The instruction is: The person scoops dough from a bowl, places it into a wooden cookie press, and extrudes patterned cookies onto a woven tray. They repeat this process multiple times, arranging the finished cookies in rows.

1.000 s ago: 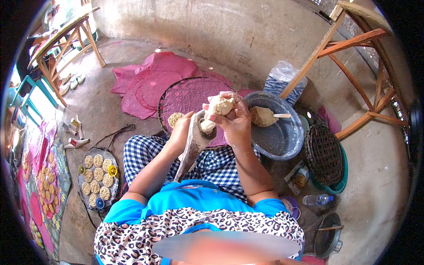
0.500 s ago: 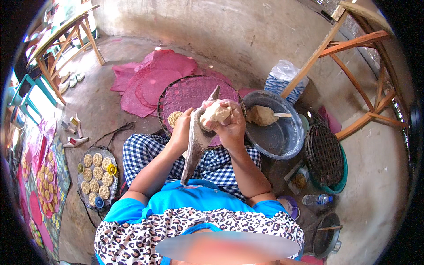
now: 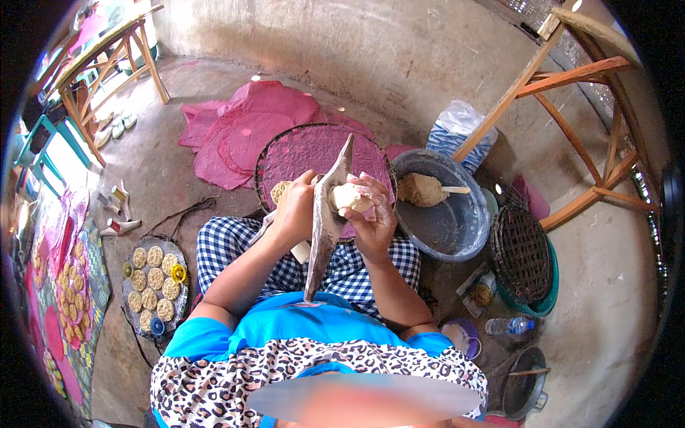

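Your left hand (image 3: 296, 207) grips the long grey wooden paddle (image 3: 325, 221) upright over your lap, giving a firm surface. Your right hand (image 3: 371, 214) curls its fingers around the pale dough lump (image 3: 349, 196), pressing it against the paddle, just left of the grey metal basin (image 3: 442, 221).

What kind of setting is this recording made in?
Probably a home food-making spot on a concrete floor: a metal basin of dough, a round tray of shaped patties and pink cloths spread out.
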The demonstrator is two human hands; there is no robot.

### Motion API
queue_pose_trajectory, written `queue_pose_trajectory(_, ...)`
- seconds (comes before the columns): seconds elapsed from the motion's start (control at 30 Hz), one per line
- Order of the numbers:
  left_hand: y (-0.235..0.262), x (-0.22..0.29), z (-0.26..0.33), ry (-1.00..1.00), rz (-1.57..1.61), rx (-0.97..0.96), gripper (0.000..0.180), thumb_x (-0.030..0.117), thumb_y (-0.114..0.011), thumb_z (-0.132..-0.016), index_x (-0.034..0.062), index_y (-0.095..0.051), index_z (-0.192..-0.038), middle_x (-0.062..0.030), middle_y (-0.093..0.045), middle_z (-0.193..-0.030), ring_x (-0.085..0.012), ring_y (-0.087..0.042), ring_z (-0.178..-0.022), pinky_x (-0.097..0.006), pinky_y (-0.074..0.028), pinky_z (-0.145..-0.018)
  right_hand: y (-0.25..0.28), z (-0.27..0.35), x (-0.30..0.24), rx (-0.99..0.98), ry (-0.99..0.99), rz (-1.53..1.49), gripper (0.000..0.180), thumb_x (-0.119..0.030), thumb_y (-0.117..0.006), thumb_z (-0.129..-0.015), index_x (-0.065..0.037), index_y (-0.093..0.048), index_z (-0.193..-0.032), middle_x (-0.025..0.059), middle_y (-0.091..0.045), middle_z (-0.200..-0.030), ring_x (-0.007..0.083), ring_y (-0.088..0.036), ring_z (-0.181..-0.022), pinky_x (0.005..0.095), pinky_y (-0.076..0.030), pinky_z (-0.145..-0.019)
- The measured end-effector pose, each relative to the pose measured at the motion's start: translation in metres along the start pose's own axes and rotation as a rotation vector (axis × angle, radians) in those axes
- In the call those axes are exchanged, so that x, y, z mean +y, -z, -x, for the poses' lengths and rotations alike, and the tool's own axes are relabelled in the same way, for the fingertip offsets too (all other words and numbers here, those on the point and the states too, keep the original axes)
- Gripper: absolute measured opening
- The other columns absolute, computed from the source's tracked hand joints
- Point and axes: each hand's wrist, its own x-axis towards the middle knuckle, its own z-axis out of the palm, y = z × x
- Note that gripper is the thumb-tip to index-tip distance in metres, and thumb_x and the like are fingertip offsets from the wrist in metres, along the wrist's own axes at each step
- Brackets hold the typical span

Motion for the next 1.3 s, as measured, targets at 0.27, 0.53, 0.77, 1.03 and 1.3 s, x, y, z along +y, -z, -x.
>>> queue_pose_trajectory(0.27,-0.001,-0.002,-0.004,-0.014,-0.042,-0.013,0.033,0.016,-0.066,-0.058,0.0033,-0.061,-0.088,-0.0138,-0.054,-0.083,-0.0331,-0.055,-0.076,-0.039,-0.045,-0.067,0.007,0.01,0.014,-0.064,0.218,0.176,0.031,-0.026,-0.066,-0.075,-0.007,-0.057,-0.098,0.0149,-0.056,-0.114,0.0266,-0.045,-0.116,0.044,-0.019,-0.103)
queue_pose_trajectory(0.53,-0.006,-0.027,-0.013,0.133,0.269,-0.006,0.029,0.015,-0.064,-0.07,0.0009,-0.058,-0.095,-0.0108,-0.059,-0.088,-0.0219,-0.06,-0.077,-0.032,-0.049,-0.07,0.015,0.005,0.022,0.087,-0.3,-0.803,0.04,-0.025,-0.06,-0.081,-0.004,-0.05,-0.113,0.0173,-0.049,-0.122,0.0305,-0.045,-0.115,0.0423,-0.036,-0.097)
queue_pose_trajectory(0.77,0.033,-0.019,-0.013,0.217,0.13,0.011,0.044,0.008,-0.076,-0.054,0.0031,-0.058,-0.094,-0.0053,-0.062,-0.087,-0.0107,-0.058,-0.08,-0.027,-0.049,-0.074,0.146,-0.01,0.08,0.521,-0.657,-0.426,0.045,-0.044,-0.044,-0.089,-0.005,-0.051,-0.112,0.0101,-0.058,-0.107,0.024,-0.057,-0.095,0.0357,-0.046,-0.077)
queue_pose_trajectory(1.03,0.035,-0.022,-0.019,0.287,0.711,-0.019,0.041,0.006,-0.079,-0.056,0.0049,-0.056,-0.09,-0.0009,-0.06,-0.081,-0.0091,-0.056,-0.075,-0.023,-0.048,-0.07,0.191,-0.019,0.124,0.562,-0.829,0.191,0.067,-0.058,-0.041,-0.084,0.002,-0.057,-0.11,0.0155,-0.05,-0.122,0.0269,-0.035,-0.124,0.0385,-0.016,-0.105)
queue_pose_trajectory(1.3,0.005,-0.015,-0.022,0.224,0.472,0.116,0.035,0.008,-0.069,-0.068,0.0017,-0.056,-0.1,-0.006,-0.06,-0.09,-0.0125,-0.059,-0.076,-0.025,-0.05,-0.07,0.039,0.003,0.028,-0.308,-0.145,0.219,0.087,-0.073,-0.023,-0.077,-0.006,-0.039,-0.13,0.0143,-0.022,-0.142,0.0281,-0.016,-0.133,0.0437,-0.009,-0.107)
